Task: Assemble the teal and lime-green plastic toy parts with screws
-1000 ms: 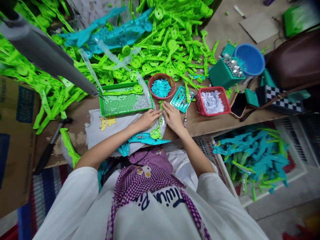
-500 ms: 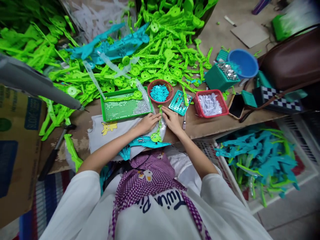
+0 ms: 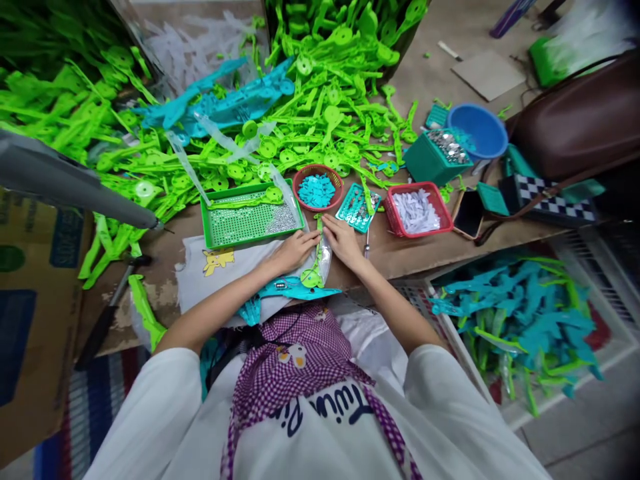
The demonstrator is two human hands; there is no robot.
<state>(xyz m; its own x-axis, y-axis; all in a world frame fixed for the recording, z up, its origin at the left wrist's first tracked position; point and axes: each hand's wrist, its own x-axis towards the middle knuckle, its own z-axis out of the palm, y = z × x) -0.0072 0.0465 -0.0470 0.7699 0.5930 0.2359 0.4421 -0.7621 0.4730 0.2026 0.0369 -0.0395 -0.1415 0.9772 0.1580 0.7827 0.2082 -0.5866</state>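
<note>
My left hand [image 3: 294,249] pinches the upper end of a slim lime-green plastic part [image 3: 312,275] from one side. From the other side, the fingers of my right hand [image 3: 344,241] press against the same part. Its round end points toward my body and overlaps a turquoise plastic piece [image 3: 295,288] at the table edge. Clear plastic shows beside the green part. A grey cloth [image 3: 193,287] with a yellow cartoon figure lies under my left forearm. What my fingertips cover is hidden.
Beyond my hands stand a green perforated tray [image 3: 220,240], a red basket of turquoise pieces [image 3: 317,191], a teal tray [image 3: 356,208] and a red basket of white pieces [image 3: 416,209]. Green parts [image 3: 300,133] heap behind. A grey pointed tool [image 3: 85,183] and a hammer [image 3: 113,307] are left.
Both hands stay at the green part with almost the same hold. The whole view has shifted slightly; nothing else visibly moved.
</note>
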